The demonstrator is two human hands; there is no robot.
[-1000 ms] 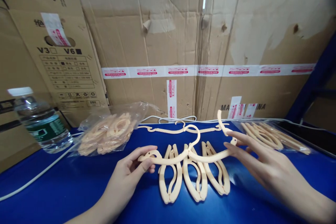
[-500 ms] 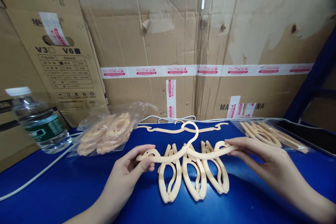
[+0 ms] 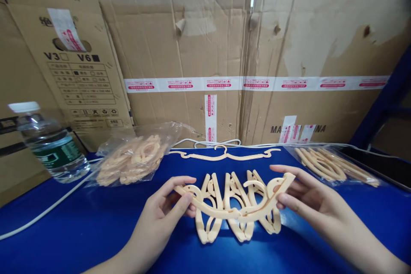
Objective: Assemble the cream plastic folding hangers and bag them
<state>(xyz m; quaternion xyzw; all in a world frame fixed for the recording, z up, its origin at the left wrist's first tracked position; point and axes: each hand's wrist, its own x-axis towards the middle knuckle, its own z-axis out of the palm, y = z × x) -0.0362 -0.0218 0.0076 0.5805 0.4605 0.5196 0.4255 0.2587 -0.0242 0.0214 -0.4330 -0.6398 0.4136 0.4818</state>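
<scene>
Head view: above the worktop (image 3: pixel 96 233), a hanger (image 3: pixel 212 211), probably light, stiff and best taken by its ends, is pinched at one by the left hand (image 3: pixel 163 205), while the right hand (image 3: pixel 316 197) has parted fingers (image 3: pixel 286 169) at the other, grip unclear.

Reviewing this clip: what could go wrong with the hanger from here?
The right hand has thumb and forefinger spread at one end of the held hanger, so that end might slip. Its arms angle up from the middle joint, so forcing them could strain it. The folded hangers lie behind it in view; lowering it might knock them.
</scene>
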